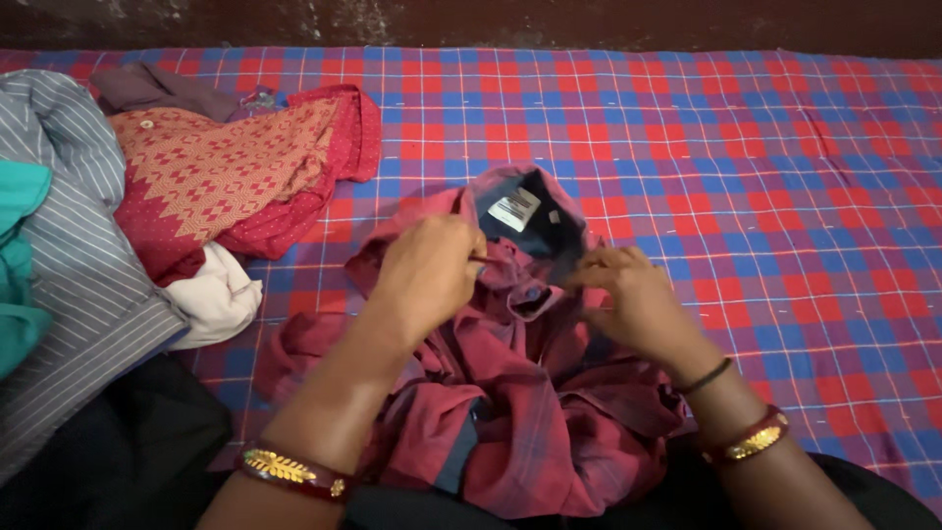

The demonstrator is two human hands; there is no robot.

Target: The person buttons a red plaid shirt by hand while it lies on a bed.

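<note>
A dark red checked shirt [520,412] lies crumpled directly under both hands on a bedcover [746,157] of red and blue checks, its collar turned open just beyond the fingertips to show a navy lining with a white label [514,208]. The cloth bunches in deep folds between the two forearms and spills back toward the person's lap. The left hand [427,270] is curled into a loose fist on the placket below the collar, fingers pinching a bit of fabric, with the wrist bent and a red and gold bangle [292,473] low on the forearm. The right hand [633,294] sits just across from it, fingers bent down and gripping the opposite edge of the shirt front; a thin black band and a second red and gold bangle [754,440] ring that wrist. What exactly the left fingertips pinch is hard to make out, a button or a fold. Well off to the left of the left hand lies a heap of other clothes: a red patterned garment [211,172], a grey striped shirt [69,245], something white [221,299] and a teal piece [20,255] cut off by the frame edge.
</note>
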